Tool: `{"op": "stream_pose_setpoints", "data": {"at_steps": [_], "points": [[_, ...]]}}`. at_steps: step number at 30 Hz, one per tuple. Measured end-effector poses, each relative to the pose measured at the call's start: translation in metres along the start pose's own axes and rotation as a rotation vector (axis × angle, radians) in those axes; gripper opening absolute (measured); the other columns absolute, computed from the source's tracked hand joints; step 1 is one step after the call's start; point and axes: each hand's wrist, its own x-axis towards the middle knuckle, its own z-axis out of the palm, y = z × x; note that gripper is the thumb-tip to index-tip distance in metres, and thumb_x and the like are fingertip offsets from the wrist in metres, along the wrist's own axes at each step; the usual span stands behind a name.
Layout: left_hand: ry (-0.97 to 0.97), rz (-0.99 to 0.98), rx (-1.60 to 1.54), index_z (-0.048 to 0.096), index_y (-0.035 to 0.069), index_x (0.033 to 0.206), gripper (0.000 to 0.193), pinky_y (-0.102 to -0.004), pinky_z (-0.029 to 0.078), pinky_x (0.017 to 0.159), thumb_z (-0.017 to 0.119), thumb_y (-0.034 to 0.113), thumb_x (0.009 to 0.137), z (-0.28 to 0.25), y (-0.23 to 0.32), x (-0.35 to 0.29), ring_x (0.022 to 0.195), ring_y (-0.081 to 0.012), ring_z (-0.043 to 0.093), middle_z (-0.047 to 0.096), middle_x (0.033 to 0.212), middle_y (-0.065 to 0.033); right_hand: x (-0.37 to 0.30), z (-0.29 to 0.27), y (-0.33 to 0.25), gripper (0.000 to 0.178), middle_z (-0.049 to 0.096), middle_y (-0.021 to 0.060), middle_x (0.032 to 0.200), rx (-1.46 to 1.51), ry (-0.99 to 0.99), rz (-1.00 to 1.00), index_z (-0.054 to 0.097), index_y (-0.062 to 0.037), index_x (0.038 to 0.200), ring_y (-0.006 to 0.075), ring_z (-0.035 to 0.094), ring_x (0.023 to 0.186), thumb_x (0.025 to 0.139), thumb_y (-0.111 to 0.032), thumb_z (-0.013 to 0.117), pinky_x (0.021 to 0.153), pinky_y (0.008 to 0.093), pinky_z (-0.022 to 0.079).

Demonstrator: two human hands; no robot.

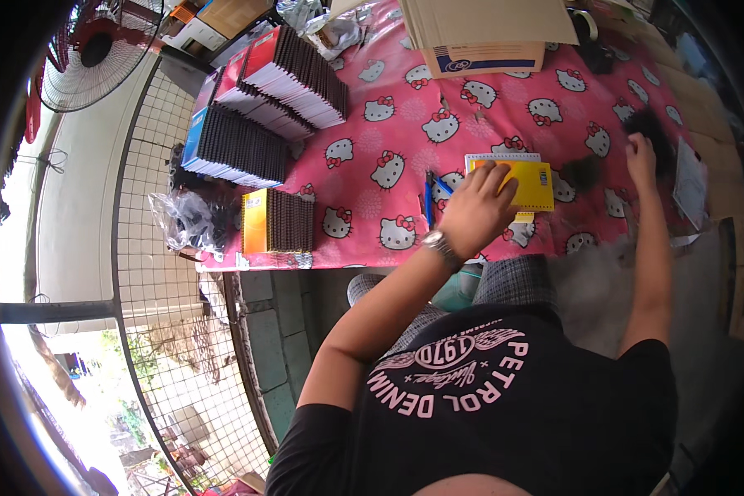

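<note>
Left hand point(476, 213) is laid with curved fingers on the yellow notebook point(534, 192), near the front edge of the table point(355, 248); right hand point(641, 161) is held beside a dark bundle point(658, 136). Whether either is gripping cannot be told. The notebook should probably be steadied by light pressure. A blue label point(544, 177) and pale shirt lettering point(455, 407) are seen.

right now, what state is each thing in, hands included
Yellow notebook: flat, partly covered by the left hand
Left hand: fingers bent over the notebook, grip unclear
Right hand: fingers bent, grip unclear
Wristwatch: worn on the left wrist
Cardboard box: flap spread open, contents hidden
Red notebook stack: tightly packed
Blue notebook stack: tightly packed
Plastic bag: crumpled
Fan: can't tell if spinning
</note>
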Motion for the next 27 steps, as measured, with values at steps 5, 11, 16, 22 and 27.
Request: {"op": "stream_pose_setpoints", "data": {"at_steps": [5, 11, 16, 22, 27], "points": [[-0.367, -0.039, 0.124, 0.057, 0.007, 0.115, 0.046, -0.0416, 0.055, 0.081, 0.074, 0.031, 0.080, 0.019, 0.007, 0.003, 0.103, -0.0287, 0.059, 0.057, 0.108, -0.0115, -0.030, -0.059, -0.114, 0.029, 0.064, 0.0186, 0.114, 0.448, -0.082, 0.008, 0.062, -0.0081, 0.125, 0.0310, 0.063, 0.106, 0.098, -0.015, 0.053, 0.095, 0.0395, 0.047], [-0.486, -0.017, 0.155, 0.058, 0.014, 0.115, 0.024, -0.0415, 0.058, 0.071, 0.057, 0.017, 0.092, 0.004, 0.005, -0.007, 0.097, -0.0290, 0.064, 0.061, 0.111, -0.0103, -0.084, -0.082, -0.213, 0.023, 0.067, 0.0124, 0.106, 0.640, -0.162, -0.023, 0.068, -0.0042, 0.117, 0.0227, 0.066, 0.083, 0.098, -0.014, 0.060, 0.073, 0.0323, 0.052], [-0.459, -0.177, 0.067, 0.059, 0.014, 0.111, 0.022, -0.0441, 0.054, 0.071, 0.055, 0.010, 0.090, -0.038, -0.012, 0.035, 0.090, -0.0317, 0.065, 0.065, 0.088, -0.0107, -0.090, -0.096, -0.264, 0.027, 0.064, 0.0112, 0.095, 0.740, -0.041, -0.223, 0.068, -0.0057, 0.121, 0.0196, 0.062, 0.076, 0.094, -0.006, 0.062, 0.068, 0.0310, 0.050], [-0.116, -0.080, 0.224, 0.057, 0.008, 0.096, 0.012, -0.0465, 0.040, 0.093, 0.057, 0.017, 0.088, -0.007, -0.016, 0.033, 0.092, -0.0308, 0.059, 0.062, 0.090, -0.0095, -0.085, -0.084, -0.281, 0.025, 0.062, 0.0093, 0.097, 0.791, -0.052, -0.259, 0.070, -0.0053, 0.114, 0.0210, 0.062, 0.091, 0.091, 0.000, 0.062, 0.081, 0.0315, 0.051], [-0.097, -0.113, 0.228, 0.060, 0.009, 0.091, 0.023, -0.0437, 0.039, 0.090, 0.061, 0.032, 0.093, -0.003, -0.014, 0.034, 0.089, -0.0286, 0.058, 0.062, 0.088, -0.0077, -0.081, -0.082, -0.282, 0.028, 0.061, 0.0095, 0.100, 0.717, -0.040, -0.344, 0.070, -0.0062, 0.115, 0.0229, 0.061, 0.095, 0.090, 0.004, 0.059, 0.082, 0.0327, 0.051]]}}
